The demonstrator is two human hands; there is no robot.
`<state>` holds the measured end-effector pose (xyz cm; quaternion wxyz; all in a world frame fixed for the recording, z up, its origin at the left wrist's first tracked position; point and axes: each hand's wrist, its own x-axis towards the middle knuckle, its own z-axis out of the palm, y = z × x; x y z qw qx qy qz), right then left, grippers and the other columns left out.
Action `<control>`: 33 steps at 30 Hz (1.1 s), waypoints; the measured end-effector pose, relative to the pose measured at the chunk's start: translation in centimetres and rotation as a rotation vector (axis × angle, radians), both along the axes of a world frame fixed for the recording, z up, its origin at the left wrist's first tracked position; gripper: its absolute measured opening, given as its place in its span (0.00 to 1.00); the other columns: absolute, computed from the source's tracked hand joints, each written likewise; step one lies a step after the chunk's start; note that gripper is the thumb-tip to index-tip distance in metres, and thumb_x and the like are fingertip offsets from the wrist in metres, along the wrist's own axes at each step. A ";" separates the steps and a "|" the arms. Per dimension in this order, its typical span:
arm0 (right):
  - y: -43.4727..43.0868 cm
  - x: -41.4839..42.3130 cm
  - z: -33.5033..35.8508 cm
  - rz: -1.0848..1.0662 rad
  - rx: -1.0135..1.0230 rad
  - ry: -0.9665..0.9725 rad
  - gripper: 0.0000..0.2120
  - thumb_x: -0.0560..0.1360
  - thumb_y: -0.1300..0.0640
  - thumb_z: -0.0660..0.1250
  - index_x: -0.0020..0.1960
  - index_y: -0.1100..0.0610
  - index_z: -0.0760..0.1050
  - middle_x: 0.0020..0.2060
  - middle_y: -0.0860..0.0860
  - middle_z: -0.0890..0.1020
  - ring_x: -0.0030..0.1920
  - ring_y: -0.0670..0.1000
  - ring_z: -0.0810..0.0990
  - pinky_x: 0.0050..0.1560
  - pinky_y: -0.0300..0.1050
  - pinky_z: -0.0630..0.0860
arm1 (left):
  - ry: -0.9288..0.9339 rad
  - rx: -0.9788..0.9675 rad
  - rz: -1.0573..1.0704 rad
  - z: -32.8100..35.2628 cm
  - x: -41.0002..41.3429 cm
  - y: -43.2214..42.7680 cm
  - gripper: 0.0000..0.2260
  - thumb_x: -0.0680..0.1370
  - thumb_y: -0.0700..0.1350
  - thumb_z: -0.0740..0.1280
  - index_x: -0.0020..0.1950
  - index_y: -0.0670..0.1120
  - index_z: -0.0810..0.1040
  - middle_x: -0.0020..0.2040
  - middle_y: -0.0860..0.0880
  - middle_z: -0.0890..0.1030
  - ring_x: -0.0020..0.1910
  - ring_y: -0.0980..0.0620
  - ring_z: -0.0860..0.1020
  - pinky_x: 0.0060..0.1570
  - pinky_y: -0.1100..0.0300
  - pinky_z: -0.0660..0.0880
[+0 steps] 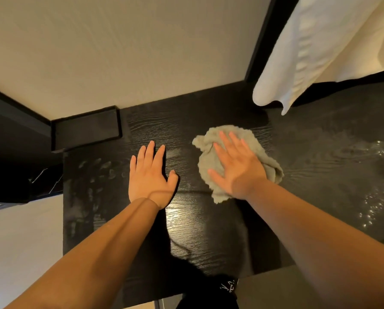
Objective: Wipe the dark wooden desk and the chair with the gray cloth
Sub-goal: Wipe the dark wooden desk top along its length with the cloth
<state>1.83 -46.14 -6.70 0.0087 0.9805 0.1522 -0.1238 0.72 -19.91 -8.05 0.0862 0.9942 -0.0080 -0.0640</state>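
The dark wooden desk (209,237) fills the middle of the head view, its grain glossy with damp streaks. A crumpled gray cloth (209,143) lies on it right of centre. My right hand (238,166) presses flat on the cloth, fingers spread, palm down. My left hand (151,175) rests flat on the bare desk top to the left of the cloth, fingers apart, holding nothing. Faint hand smudges mark the desk's left part. No chair is in view.
A shallow black tray (86,128) sits at the desk's back left corner against the beige wall (130,52). A white curtain (316,47) hangs down over the desk's back right. Wet speckles (378,181) glint on the right side. The desk's left edge drops to a pale floor (19,241).
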 end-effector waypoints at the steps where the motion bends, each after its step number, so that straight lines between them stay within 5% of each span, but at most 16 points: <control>1: 0.5 0.7 -0.1 -0.061 -0.026 0.001 0.41 0.79 0.30 0.38 0.85 0.52 0.45 0.84 0.56 0.39 0.84 0.58 0.37 0.83 0.59 0.43 | 0.000 0.006 0.000 0.0 0.0 0.0 0.35 0.78 0.61 0.57 0.85 0.53 0.57 0.86 0.48 0.52 0.85 0.46 0.49 0.83 0.43 0.47; 3: 1.4 0.6 0.1 -0.103 -0.046 0.029 0.41 0.79 0.31 0.35 0.85 0.52 0.42 0.84 0.56 0.36 0.84 0.58 0.35 0.83 0.58 0.41 | 0.005 0.009 0.003 0.0 0.0 0.0 0.35 0.78 0.61 0.58 0.85 0.53 0.57 0.86 0.48 0.52 0.85 0.46 0.48 0.83 0.43 0.47; 10: -0.3 -8.3 0.4 0.045 0.027 0.121 0.39 0.81 0.31 0.46 0.82 0.55 0.62 0.85 0.55 0.40 0.84 0.58 0.38 0.84 0.59 0.44 | 0.020 0.015 -0.005 0.3 0.0 0.1 0.35 0.79 0.61 0.57 0.85 0.53 0.56 0.86 0.48 0.51 0.85 0.45 0.47 0.83 0.43 0.46; 16: 0.5 -2.7 0.1 -0.079 -0.004 0.068 0.42 0.79 0.30 0.45 0.86 0.53 0.47 0.84 0.54 0.36 0.83 0.55 0.33 0.83 0.57 0.39 | 0.005 -0.001 -0.011 0.1 0.0 0.2 0.35 0.79 0.61 0.57 0.85 0.53 0.56 0.86 0.47 0.51 0.85 0.45 0.47 0.83 0.42 0.46; 26: 0.3 -11.9 0.1 -0.104 0.045 0.103 0.39 0.82 0.32 0.48 0.86 0.54 0.51 0.84 0.54 0.37 0.83 0.53 0.33 0.83 0.57 0.43 | 0.000 0.000 -0.015 -0.3 0.0 0.4 0.35 0.79 0.62 0.56 0.85 0.52 0.57 0.86 0.47 0.52 0.85 0.44 0.48 0.83 0.42 0.46; 33: -1.0 -5.5 -0.1 -0.148 0.040 0.038 0.41 0.80 0.32 0.50 0.85 0.53 0.52 0.85 0.54 0.43 0.84 0.55 0.37 0.83 0.53 0.37 | -0.032 -0.027 -0.016 -0.1 -0.5 0.2 0.33 0.81 0.61 0.55 0.85 0.53 0.57 0.86 0.47 0.54 0.85 0.44 0.50 0.83 0.42 0.47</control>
